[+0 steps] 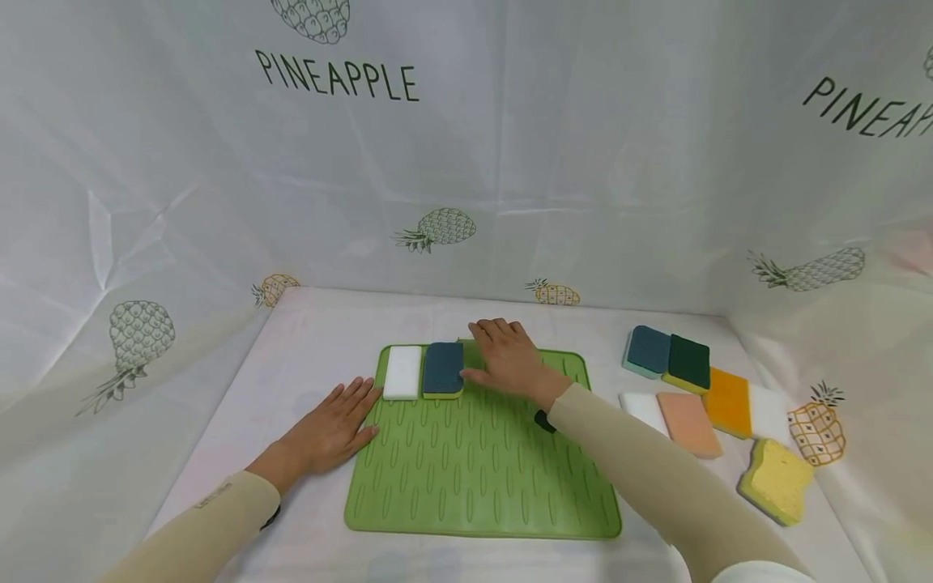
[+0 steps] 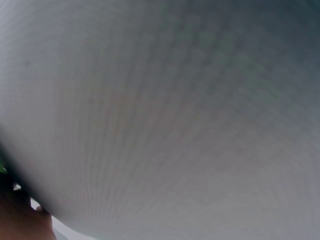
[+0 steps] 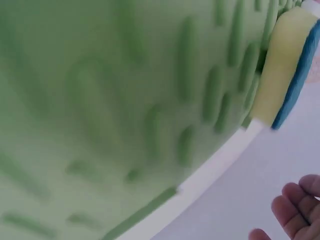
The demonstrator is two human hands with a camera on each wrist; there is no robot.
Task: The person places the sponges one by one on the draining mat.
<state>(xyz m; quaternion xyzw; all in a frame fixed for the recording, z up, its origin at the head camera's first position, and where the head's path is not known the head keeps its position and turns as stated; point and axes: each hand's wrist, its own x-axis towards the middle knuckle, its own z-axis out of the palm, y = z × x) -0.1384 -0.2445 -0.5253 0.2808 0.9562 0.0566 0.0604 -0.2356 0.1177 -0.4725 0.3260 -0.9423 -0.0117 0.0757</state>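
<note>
A green ridged mat lies on the table. At its upper left corner sit a white sponge and, beside it, a yellow sponge with a dark blue scouring face up. My left hand rests flat on the table, its fingertips at the mat's left edge near the white sponge. Over the mat's far edge, my right hand is extended with nothing in it. Its thumb tip is close to the blue-faced sponge's right side; whether they touch I cannot tell. The right wrist view shows that sponge apart from the fingers.
Right of the mat lie several more sponges: a blue one, a dark green one, an orange one, a peach one, white ones and a wavy yellow one. A pineapple-print sheet rises behind the table.
</note>
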